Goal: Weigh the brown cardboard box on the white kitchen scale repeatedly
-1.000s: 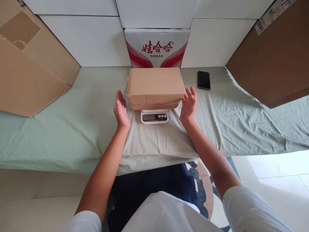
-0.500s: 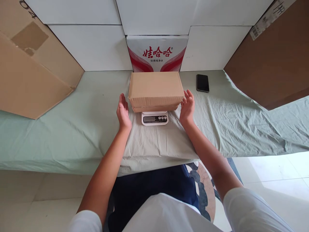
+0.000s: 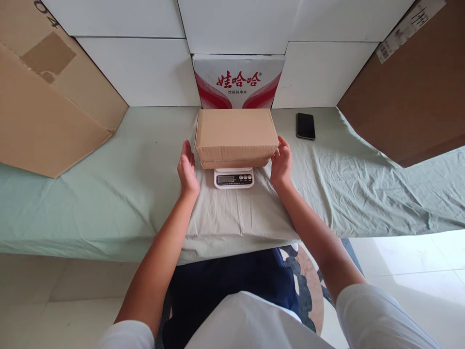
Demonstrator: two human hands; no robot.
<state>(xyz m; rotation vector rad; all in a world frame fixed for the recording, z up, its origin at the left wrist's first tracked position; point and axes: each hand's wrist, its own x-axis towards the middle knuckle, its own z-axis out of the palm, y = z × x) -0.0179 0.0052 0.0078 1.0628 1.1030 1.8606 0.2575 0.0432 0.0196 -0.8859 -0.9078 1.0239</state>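
Observation:
A closed brown cardboard box (image 3: 236, 131) rests on a small white kitchen scale (image 3: 234, 179), whose front panel with a grey display and round buttons sticks out toward me. The box covers the rest of the scale. To the left of the box is my left hand (image 3: 188, 169), fingers extended, with a narrow gap between it and the cardboard. At the box's right side, my right hand (image 3: 281, 162) is open with the fingers slightly bent; its fingertips are at the box's edge, and I cannot tell whether they touch.
A black phone (image 3: 305, 126) lies to the right on the pale green cloth (image 3: 156, 194). Behind the box stands a white and red printed carton (image 3: 238, 72) against white panels (image 3: 138, 72). Large cardboard sheets flank the cloth, one at left (image 3: 54, 121) and one at right (image 3: 410, 106).
My left hand has shifted very slightly right, and the whole view has moved a little. The box stays on the scale.

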